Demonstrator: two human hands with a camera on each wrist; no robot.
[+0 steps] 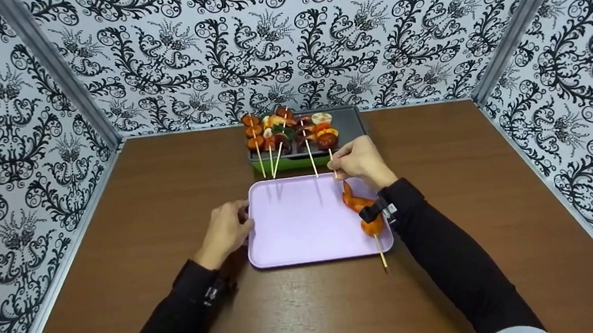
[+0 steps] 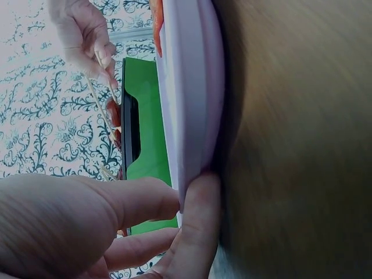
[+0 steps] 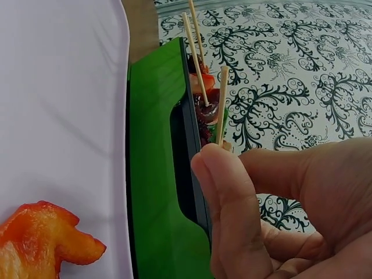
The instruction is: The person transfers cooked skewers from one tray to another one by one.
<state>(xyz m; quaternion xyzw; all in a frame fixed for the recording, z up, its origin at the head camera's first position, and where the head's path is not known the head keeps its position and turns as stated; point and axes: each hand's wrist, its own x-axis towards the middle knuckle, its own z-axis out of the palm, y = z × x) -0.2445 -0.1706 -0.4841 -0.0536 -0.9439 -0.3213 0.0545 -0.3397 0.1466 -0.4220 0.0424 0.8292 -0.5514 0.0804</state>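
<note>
While pinching the bare stick of the rightmost skewer point(image 1: 327, 141) between thumb and fingertips of the right hand point(image 1: 362, 161), leaving no gap around the wood, also gripping the left rim of a lilac tray point(image 1: 301, 221) with the left hand point(image 1: 222, 230), pressing thumb against upper edge and a finger lower down on the outer side. With the skewer, extending just beyond the right fingers, over a black-topped green grill point(image 1: 348, 122); not showing clearly whether resting there or lifted. Probably handling as light, with a slender, fairly stiff stick; looking glossy around the food, so perhaps slipping or turning if taken there, and likely suiting a hold on bare wood below the last piece. With the tray, seeming thin, smooth and rigid, possibly sliding readily across the counter point(image 1: 180, 165), so best steadying by the raised rim. On the grill, to the left of the right fingers, carrying four more skewers point(image 1: 283, 131), pointing sticks over the near edge. On the tray, between the two hands, holding an orange skewer point(image 1: 373, 227) nearer than the right fingers, lying by the right rim and jutting past the near edge.
</note>
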